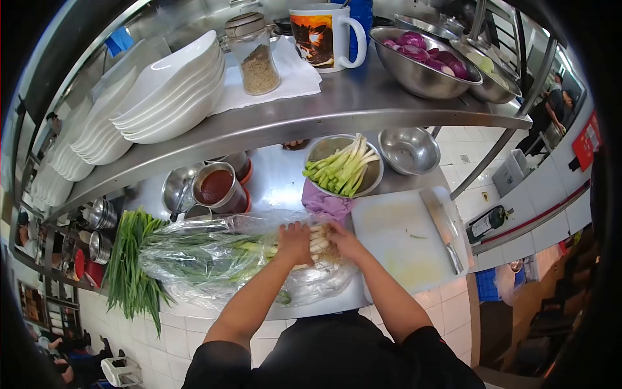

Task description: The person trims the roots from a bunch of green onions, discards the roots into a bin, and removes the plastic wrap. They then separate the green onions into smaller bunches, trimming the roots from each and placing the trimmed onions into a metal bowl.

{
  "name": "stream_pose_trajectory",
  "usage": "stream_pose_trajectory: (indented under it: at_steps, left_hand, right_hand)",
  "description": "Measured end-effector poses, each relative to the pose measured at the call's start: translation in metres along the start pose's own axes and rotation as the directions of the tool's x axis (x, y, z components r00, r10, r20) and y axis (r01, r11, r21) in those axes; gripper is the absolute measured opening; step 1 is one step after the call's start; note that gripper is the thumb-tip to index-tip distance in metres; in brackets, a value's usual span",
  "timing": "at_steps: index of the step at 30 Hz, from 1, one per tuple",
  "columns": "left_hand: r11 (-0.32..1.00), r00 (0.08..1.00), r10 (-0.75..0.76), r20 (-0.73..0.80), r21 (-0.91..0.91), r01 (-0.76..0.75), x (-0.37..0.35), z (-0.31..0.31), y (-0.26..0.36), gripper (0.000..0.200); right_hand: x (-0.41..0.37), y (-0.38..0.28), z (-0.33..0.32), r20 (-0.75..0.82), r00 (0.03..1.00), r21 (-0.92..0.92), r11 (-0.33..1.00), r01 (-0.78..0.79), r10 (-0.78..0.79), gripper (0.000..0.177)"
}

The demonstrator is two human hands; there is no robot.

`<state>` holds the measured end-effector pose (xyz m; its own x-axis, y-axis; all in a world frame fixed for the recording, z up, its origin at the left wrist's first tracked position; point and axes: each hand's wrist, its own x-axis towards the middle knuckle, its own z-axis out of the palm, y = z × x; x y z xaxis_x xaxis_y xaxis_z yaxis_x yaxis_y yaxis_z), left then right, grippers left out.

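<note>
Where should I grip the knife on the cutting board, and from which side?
By its handle, from the near side, with the right hand. The knife lies lengthwise near the cutting board's right edge, handle toward the wearer, blade pointing away, so that approach should keep fingers off the blade.

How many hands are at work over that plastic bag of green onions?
2. The left hand lies on the onion stalks at the open part of the clear bag; the right hand is beside it, at the white root ends.
</note>
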<state>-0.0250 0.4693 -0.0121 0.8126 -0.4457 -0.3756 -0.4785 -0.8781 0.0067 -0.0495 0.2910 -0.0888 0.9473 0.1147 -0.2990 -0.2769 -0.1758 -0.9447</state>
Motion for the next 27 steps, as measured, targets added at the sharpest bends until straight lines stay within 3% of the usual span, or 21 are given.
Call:
stream_pose_trajectory:
  at_steps: [2,3,5,10,13,15,16,19,21,24,25,27]
  left_hand:
    - [1.0,1.0,0.009,-0.01,-0.004,-0.009,-0.007,0.007,0.004,0.105]
    - [1.0,1.0,0.021,-0.021,-0.012,-0.021,-0.012,0.013,0.006,0.101]
    - [0.999,0.996,0.044,-0.078,0.017,-0.042,-0.025,0.029,0.012,0.098]
    - [0.987,0.954,0.143,-0.264,0.114,-0.116,-0.02,0.033,0.004,0.094]
    - [0.988,0.961,0.147,-0.233,0.078,-0.132,-0.006,0.023,-0.002,0.094]
    - [0.983,0.987,0.158,0.014,-0.099,-0.155,-0.004,0.015,-0.003,0.093]
    - [0.987,0.992,0.123,0.022,-0.107,-0.12,-0.008,0.02,-0.002,0.093]
    - [0.987,0.99,0.134,-0.054,-0.08,-0.138,-0.02,0.036,0.005,0.089]
    - [0.988,0.948,0.155,-0.277,0.037,-0.151,-0.03,0.045,0.013,0.081]
    - [0.976,0.9,0.216,-0.379,0.121,-0.183,-0.024,0.053,0.014,0.075]
    - [0.975,0.899,0.218,-0.38,0.115,-0.188,-0.022,0.05,0.014,0.075]
    - [0.982,0.966,0.188,-0.179,0.025,-0.187,-0.013,0.036,0.015,0.071]
  right_hand:
    - [-0.001,-0.005,-0.002,0.055,0.993,0.228,0.968,-0.11,0.1,0.057]
    - [0.002,-0.001,-0.002,0.058,0.993,0.231,0.967,-0.111,0.1,0.057]
    - [0.007,0.01,-0.001,0.034,0.999,0.352,0.936,0.006,-0.019,0.059]
    - [0.006,0.007,-0.003,0.016,1.0,0.28,0.96,-0.006,0.002,0.058]
    - [0.006,0.006,-0.009,0.043,0.998,0.176,0.983,-0.049,0.042,0.057]
    - [0.007,0.008,-0.007,0.093,0.994,0.102,0.993,-0.067,0.058,0.057]
    - [0.004,0.008,-0.009,0.086,0.995,0.14,0.988,-0.064,0.052,0.057]
    - [-0.003,0.007,-0.005,0.074,0.997,0.232,0.971,-0.053,0.037,0.057]
    - [-0.009,0.0,-0.005,0.051,0.999,0.269,0.963,-0.02,0.006,0.057]
    - [-0.009,-0.001,-0.005,0.059,0.998,0.272,0.962,-0.034,0.018,0.059]
    - [-0.009,-0.002,-0.006,0.055,0.998,0.267,0.963,-0.038,0.024,0.059]
    - [-0.01,-0.005,-0.006,0.07,0.997,0.239,0.971,-0.025,0.009,0.061]
